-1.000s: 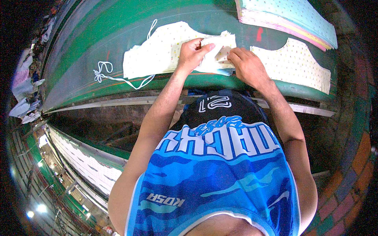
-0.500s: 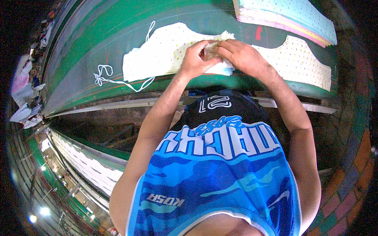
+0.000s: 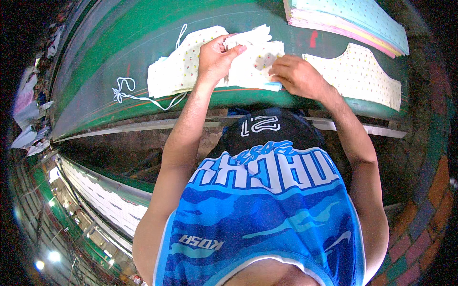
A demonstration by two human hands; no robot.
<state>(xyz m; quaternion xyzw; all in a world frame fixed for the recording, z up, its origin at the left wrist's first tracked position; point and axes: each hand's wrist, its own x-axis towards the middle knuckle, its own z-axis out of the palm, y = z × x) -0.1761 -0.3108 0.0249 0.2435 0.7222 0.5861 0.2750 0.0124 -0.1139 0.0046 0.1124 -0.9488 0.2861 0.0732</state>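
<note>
A stack of cream cut fabric pieces point(image 3: 179, 69) with small printed dots lies on the green table. My left hand point(image 3: 213, 61) is closed on the upper layers, which are folded back to the left and show their plain white side. My right hand point(image 3: 304, 78) is at the stack's right end, fingers curled and pressed together over the dotted cloth. Whatever its fingertips may pinch is hidden. A sliver of pale blue cloth point(image 3: 273, 86) shows under the stack near that hand.
A second dotted cream stack point(image 3: 360, 71) lies to the right. A thick pile of pale blue, pink and yellow layers point(image 3: 348, 24) is at the far right. White cord point(image 3: 164, 106) trails left from the stack. The green table point(image 3: 119, 52) has a near edge by my body.
My hands have moved apart. My left hand has gone left, folding the upper layers back and baring dotted cloth below. My right hand has shifted slightly right and nearer to me.
</note>
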